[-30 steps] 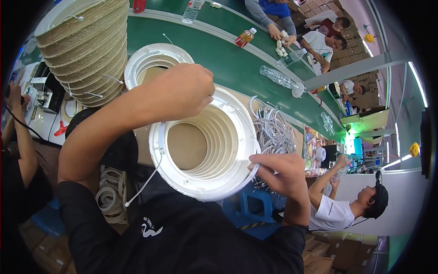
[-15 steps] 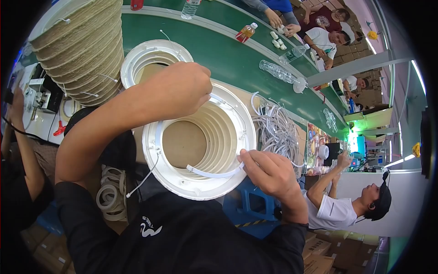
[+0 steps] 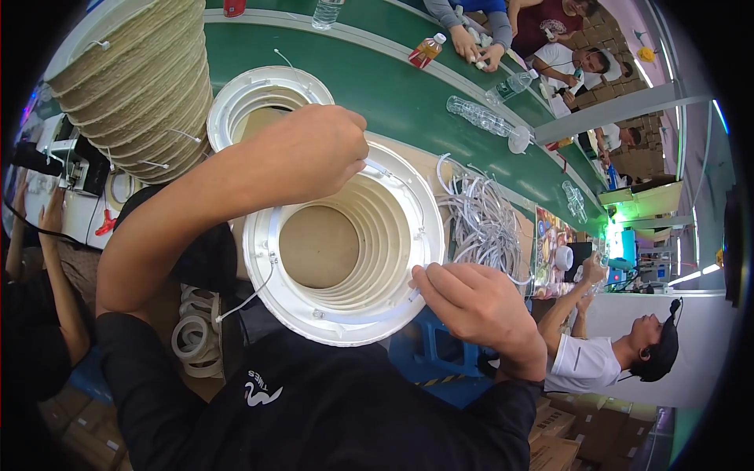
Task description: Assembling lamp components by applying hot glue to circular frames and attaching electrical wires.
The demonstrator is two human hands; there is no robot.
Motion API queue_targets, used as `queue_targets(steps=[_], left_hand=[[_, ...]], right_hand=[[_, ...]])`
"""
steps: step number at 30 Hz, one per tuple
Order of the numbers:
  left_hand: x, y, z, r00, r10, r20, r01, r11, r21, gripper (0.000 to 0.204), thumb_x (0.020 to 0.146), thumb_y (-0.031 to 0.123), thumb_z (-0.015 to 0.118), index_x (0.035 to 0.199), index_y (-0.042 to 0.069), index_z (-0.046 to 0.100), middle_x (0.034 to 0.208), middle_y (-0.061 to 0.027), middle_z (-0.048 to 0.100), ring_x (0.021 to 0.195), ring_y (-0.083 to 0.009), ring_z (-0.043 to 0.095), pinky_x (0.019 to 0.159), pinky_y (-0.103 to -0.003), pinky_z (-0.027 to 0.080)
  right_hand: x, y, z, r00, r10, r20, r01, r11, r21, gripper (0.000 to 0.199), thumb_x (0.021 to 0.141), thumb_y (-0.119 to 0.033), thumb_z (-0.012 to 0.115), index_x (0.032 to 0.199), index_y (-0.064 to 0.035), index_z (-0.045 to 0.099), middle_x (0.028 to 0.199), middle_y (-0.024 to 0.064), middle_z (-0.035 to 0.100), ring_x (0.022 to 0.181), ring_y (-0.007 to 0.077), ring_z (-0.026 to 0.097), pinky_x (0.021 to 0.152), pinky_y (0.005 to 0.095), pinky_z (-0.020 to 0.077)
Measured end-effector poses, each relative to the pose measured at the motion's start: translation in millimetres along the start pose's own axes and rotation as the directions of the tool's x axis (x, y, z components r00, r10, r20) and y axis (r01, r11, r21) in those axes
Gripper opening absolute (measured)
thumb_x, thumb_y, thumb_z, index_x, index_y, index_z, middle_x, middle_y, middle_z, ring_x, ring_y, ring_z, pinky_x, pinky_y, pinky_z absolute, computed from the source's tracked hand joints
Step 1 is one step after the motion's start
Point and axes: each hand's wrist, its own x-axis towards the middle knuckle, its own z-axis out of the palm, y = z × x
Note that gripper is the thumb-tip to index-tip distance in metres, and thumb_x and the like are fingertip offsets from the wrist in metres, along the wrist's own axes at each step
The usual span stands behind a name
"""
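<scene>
In front of me stands a stack of white ring-shaped lamp frames (image 3: 385, 224), its round opening facing up. A flat whitish LED strip (image 3: 361, 316) curves along the near inside of the top ring. At the ring's right side, my right hand (image 3: 479, 306) has thumb and fingers closed on the strip. My left hand (image 3: 318, 153) is closed over the far rim, its fingertips touching the strip's far part; what they grip is hidden. A thin white wire with a small plug (image 3: 247, 304) hangs over the ring's near left edge.
A second ring stack (image 3: 224, 118) stands just beyond. At the left towers a tall stack of beige rings (image 3: 141, 94). Tangled white strips (image 3: 487, 224) lie at the right. Bottles stand along the green conveyor (image 3: 377, 94); a blue stool (image 3: 440, 345) is below. Other people work nearby.
The strip's near stretch, which stood off the ring and crossed the opening, now lies along the inside of the rim. My right hand has shifted slightly; my left hand has barely moved.
</scene>
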Motion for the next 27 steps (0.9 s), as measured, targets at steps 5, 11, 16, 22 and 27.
queue_targets(steps=[5, 11, 16, 22, 27], left_hand=[[2, 3, -2, 1.000, -0.013, 0.026, 0.012, 1.000, 0.012, 0.020, 0.086, 0.011, 0.064, 0.077, -0.006, 0.071, 0.084, -0.0204, 0.065, 0.080, -0.0383, 0.066, 0.078, -0.046, 0.053], [1, 1, 1, 1.000, -0.010, 0.022, 0.010, 1.000, 0.010, 0.020, 0.086, 0.011, 0.064, 0.078, -0.006, 0.072, 0.084, -0.0203, 0.065, 0.079, -0.0384, 0.066, 0.078, -0.046, 0.053], [1, 2, 2, 1.000, -0.013, 0.025, 0.012, 1.000, 0.027, 0.020, 0.085, 0.010, 0.064, 0.077, -0.006, 0.071, 0.084, -0.0209, 0.066, 0.079, -0.0397, 0.067, 0.078, -0.047, 0.054], [2, -1, 1, 1.000, 0.012, 0.012, -0.013, 0.999, 0.034, 0.020, 0.085, 0.010, 0.062, 0.076, -0.006, 0.070, 0.083, -0.0211, 0.065, 0.080, -0.0400, 0.067, 0.078, -0.047, 0.054], [1, -2, 1, 1.000, 0.009, 0.023, -0.011, 0.998, 0.063, 0.017, 0.086, 0.012, 0.064, 0.082, -0.003, 0.072, 0.083, -0.0184, 0.065, 0.080, -0.0375, 0.066, 0.076, -0.046, 0.052]], right_hand=[[0, 1, -1, 0.999, -0.014, 0.052, 0.010, 0.998, 0.062, 0.036, 0.075, -0.004, 0.070, 0.111, 0.0019, 0.067, 0.092, 0.0039, 0.060, 0.078, 0.0168, 0.064, 0.065, 0.0308, 0.0555], [6, 7, -1, 0.997, -0.026, 0.070, 0.018, 0.994, 0.112, 0.035, 0.076, -0.007, 0.070, 0.110, -0.0001, 0.066, 0.092, 0.0048, 0.060, 0.078, 0.0185, 0.064, 0.064, 0.0320, 0.0547], [9, 11, 0, 0.991, -0.019, 0.131, -0.005, 0.984, 0.180, 0.031, 0.076, -0.011, 0.072, 0.107, -0.0039, 0.067, 0.094, 0.0051, 0.060, 0.080, 0.0206, 0.063, 0.066, 0.0341, 0.0538], [14, 21, 2, 0.991, -0.066, 0.117, 0.037, 0.970, 0.240, 0.029, 0.075, -0.014, 0.073, 0.103, -0.0073, 0.070, 0.097, 0.0048, 0.062, 0.084, 0.0227, 0.063, 0.070, 0.0359, 0.0535], [24, 33, 1, 0.983, -0.102, 0.155, 0.048, 0.947, 0.317, 0.024, 0.075, -0.014, 0.073, 0.098, -0.0085, 0.072, 0.095, 0.0045, 0.063, 0.085, 0.0240, 0.064, 0.072, 0.0356, 0.0530]])
